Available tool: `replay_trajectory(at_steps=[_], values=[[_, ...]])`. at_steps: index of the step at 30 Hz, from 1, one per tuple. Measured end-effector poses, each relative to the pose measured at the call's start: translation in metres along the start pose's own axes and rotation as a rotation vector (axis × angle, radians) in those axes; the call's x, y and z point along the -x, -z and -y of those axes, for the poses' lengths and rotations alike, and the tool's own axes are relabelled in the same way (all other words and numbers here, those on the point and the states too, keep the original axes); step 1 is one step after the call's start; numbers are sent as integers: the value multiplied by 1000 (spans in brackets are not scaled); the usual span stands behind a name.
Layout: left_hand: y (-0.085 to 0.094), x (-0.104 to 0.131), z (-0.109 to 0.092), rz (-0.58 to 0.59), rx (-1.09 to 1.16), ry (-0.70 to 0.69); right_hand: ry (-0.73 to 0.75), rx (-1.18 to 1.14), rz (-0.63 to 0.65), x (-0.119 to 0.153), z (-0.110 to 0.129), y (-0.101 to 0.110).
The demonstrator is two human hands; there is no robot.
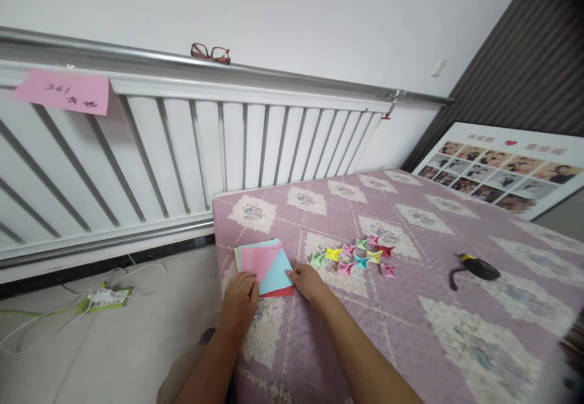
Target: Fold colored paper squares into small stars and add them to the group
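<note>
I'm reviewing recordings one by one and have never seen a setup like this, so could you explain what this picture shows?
There is no machine here, just a person's bare left hand and right hand. The single picture comes from a camera worn on the person's head, looking forward and down. On the purple floral cover lie coloured paper sheets, with small folded paper pieces to their right and a black item farther right. The left hand touches the sheets at their lower left, the right hand at their right edge. How firmly either grips is hard to tell.
</note>
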State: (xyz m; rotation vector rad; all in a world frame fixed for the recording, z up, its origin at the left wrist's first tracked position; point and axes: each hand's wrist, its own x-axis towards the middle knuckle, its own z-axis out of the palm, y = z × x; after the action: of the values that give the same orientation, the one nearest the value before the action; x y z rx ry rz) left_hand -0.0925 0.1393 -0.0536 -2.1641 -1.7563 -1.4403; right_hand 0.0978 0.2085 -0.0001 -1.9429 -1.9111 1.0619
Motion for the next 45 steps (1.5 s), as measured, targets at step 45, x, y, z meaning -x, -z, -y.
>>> replay_trajectory(at_steps=[45], values=[[59, 98, -82, 288, 185, -207, -121, -807, -335, 229, -139, -28]])
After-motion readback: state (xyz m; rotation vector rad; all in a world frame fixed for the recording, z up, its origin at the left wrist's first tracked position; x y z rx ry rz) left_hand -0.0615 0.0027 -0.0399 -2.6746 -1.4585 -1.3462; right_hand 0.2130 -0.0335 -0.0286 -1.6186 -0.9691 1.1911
